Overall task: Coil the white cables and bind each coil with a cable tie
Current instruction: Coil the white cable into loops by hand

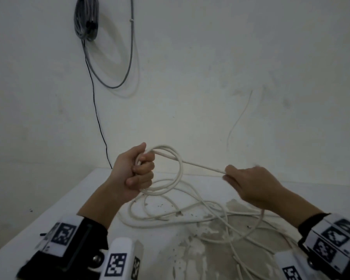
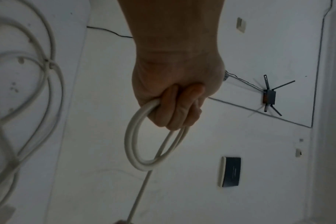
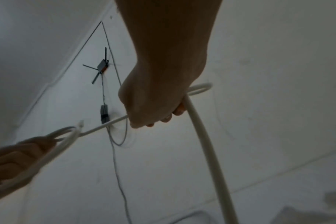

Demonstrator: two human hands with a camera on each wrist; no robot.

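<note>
A white-painted plaster wall (image 1: 210, 67) fills the dim room behind a white bench (image 1: 49, 215) with worn, flaking patches. A grey bundle of coiled cable (image 1: 86, 19) hangs high on the wall, and a thin black wire (image 1: 95, 110) drops toward the bench. A small black router with antennas (image 2: 269, 97) is fixed to the wall.

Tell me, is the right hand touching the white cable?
Touching. In the head view the right hand pinches the white cable at its fingertips; the right wrist view shows the cable passing through its curled fingers.
</note>
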